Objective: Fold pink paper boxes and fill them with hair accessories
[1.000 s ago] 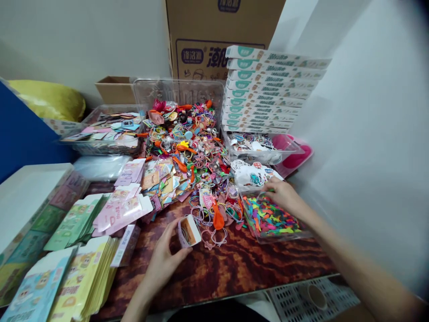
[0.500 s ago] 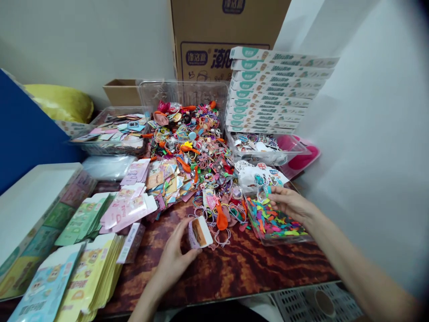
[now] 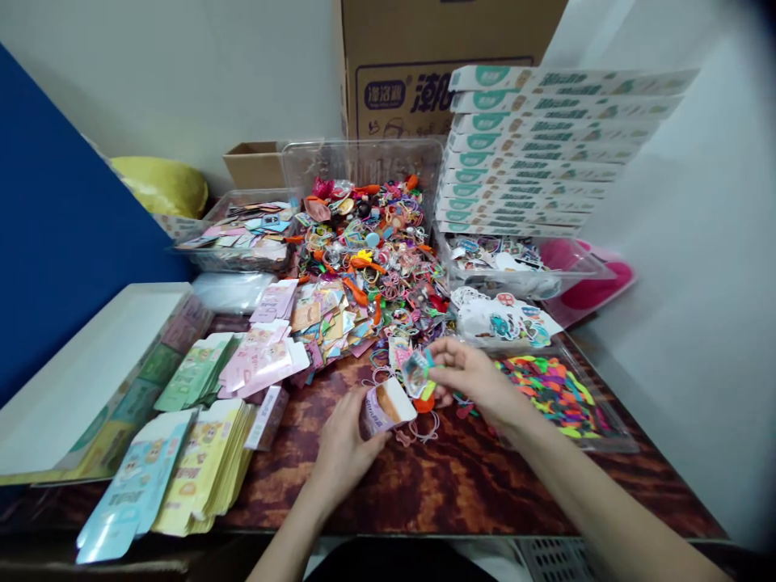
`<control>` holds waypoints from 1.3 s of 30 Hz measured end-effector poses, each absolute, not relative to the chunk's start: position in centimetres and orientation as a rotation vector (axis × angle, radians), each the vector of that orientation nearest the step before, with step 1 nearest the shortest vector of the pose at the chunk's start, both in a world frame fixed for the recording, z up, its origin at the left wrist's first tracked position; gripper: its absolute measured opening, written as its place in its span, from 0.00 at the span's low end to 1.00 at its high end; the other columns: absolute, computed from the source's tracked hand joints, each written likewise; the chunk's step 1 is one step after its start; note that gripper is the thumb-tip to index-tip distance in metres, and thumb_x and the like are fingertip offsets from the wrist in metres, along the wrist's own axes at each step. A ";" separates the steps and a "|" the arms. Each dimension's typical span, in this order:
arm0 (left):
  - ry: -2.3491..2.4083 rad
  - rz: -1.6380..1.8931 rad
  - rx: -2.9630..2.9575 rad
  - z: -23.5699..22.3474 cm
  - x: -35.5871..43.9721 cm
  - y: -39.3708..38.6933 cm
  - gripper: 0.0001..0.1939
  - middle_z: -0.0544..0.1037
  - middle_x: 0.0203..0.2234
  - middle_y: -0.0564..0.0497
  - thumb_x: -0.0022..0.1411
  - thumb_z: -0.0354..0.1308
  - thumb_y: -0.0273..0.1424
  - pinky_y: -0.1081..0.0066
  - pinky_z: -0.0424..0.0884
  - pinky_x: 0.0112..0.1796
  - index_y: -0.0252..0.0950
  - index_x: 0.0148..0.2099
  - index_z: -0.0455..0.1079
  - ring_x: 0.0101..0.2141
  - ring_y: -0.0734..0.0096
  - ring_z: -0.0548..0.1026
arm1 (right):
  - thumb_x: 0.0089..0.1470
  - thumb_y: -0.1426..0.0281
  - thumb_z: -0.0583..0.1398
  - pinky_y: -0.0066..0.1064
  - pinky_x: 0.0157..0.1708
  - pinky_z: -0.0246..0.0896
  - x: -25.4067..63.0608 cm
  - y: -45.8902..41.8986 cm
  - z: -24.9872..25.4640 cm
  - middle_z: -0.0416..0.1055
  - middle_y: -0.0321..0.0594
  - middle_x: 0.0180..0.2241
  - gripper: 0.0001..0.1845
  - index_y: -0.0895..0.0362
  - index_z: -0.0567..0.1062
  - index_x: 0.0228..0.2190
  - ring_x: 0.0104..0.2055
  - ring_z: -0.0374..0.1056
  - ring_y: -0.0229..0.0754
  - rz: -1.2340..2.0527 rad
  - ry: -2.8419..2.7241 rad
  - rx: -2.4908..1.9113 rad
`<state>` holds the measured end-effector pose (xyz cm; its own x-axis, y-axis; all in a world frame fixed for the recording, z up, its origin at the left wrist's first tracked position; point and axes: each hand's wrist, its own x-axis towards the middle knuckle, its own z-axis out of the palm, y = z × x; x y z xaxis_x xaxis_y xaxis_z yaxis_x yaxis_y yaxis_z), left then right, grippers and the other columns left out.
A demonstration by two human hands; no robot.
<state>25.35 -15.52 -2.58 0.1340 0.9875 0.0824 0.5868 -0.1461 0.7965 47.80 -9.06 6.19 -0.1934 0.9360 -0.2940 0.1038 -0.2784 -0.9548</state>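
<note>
My left hand (image 3: 345,440) is closed around a small purple paper box (image 3: 377,411). Its white flap stands up at the open end, and something brown shows inside. Just above and to the right of that opening, my right hand (image 3: 476,378) pinches a small clear plastic piece (image 3: 415,374) with a teal edge. A yellow-green bit (image 3: 428,390) shows under the same fingers; its kind is unclear. Beneath lie pale hair ties (image 3: 428,427) and an orange piece, partly covered. To the right of my right wrist, a clear tray (image 3: 612,440) holds small bright pieces (image 3: 561,392) resembling uninflated balloons.
Mixed trinkets (image 3: 369,242) heap up in the middle, with loose cards (image 3: 331,323) before them. Flat yellow packets (image 3: 200,469), blue packets (image 3: 130,493) and green packets (image 3: 195,372) lie left. Long white boxes (image 3: 546,149) are stacked at back right, near a cardboard carton (image 3: 436,40).
My right hand has moved left from the tray of bright pieces to the purple box, carrying the clear piece. My left hand still holds the box. The whole view has shifted.
</note>
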 end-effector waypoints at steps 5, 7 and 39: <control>1.579 0.865 1.830 -2.5 25.4 -15.6 0.29 0.74 0.52 0.44 0.54 0.65 0.29 0.54 0.71 0.52 0.39 0.57 0.63 0.52 0.54 0.73 | 0.48 0.80 0.57 0.28 0.31 0.54 42.7 -9.9 5.5 0.68 0.32 0.26 0.08 0.55 0.67 0.27 0.30 0.65 0.38 0.865 -2.052 -1.501; 1.604 0.870 1.841 -2.6 25.3 -15.8 0.28 0.74 0.51 0.43 0.54 0.63 0.29 0.53 0.71 0.51 0.38 0.58 0.62 0.51 0.54 0.73 | 0.49 0.82 0.55 0.28 0.32 0.51 41.8 -10.0 5.5 0.71 0.35 0.26 0.10 0.56 0.68 0.26 0.31 0.66 0.38 0.768 -2.310 -1.539; 1.570 1.074 1.449 -2.4 24.7 -16.0 0.27 0.74 0.52 0.42 0.57 0.64 0.33 0.55 0.68 0.53 0.37 0.57 0.61 0.52 0.55 0.72 | 0.63 0.67 0.56 0.40 0.47 0.66 40.0 -14.6 -0.1 0.73 0.44 0.43 0.10 0.51 0.73 0.45 0.46 0.71 0.49 0.854 -1.732 -1.222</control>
